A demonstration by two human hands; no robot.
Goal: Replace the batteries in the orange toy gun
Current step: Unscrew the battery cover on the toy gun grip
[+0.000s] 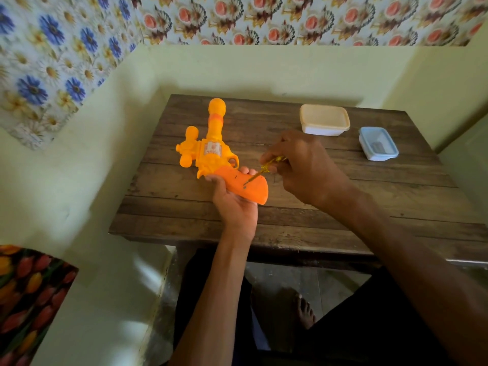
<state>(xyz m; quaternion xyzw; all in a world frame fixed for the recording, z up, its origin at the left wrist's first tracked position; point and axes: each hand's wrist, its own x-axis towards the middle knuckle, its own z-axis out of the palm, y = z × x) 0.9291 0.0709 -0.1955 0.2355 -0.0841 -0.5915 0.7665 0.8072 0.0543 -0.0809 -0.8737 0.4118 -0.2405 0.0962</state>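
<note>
Left grip curls round the toy gun handle, steadying it so the right grip, pinching a screwdriver, reaches the screw.

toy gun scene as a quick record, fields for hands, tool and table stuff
toy gun: orange, barrel pointing away from the person
left hand: grips the gun's handle from below
right hand: holds a yellow screwdriver, tip at a screw on the handle
wooden table: carries a cream-lidded container and a blue-rimmed container, far right
stage: handle cover still closed
</note>
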